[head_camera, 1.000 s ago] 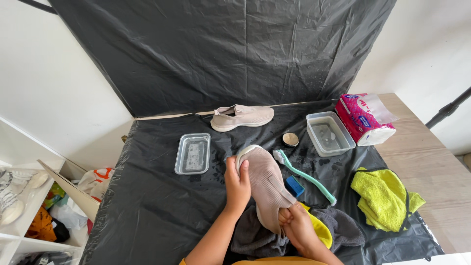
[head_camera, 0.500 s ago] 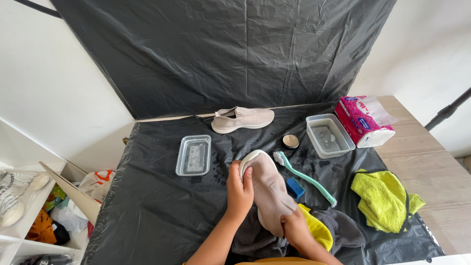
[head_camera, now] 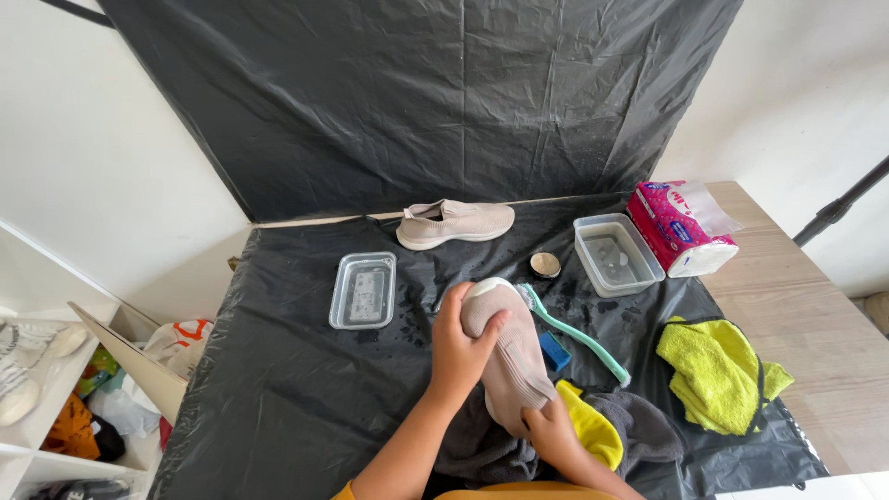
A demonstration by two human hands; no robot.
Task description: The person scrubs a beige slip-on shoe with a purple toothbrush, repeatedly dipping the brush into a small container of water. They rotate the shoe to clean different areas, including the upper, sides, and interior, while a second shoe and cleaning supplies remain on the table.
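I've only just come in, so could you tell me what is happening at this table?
A person is handling a beige slip-on shoe with bare hands over a black plastic sheet. The left hand grips its toe end and the right hand holds its heel end, above a grey cloth and something yellow. A green brush lies beside the shoe. The matching shoe sits farther back, with two clear containers, a tissue pack and a yellow cloth around.

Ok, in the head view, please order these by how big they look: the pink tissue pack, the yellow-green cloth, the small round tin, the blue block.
1. yellow-green cloth
2. pink tissue pack, a little smaller, but it lies farther from the camera, so this is unsure
3. and 4. blue block and small round tin: they look alike, and the block is partly hidden.
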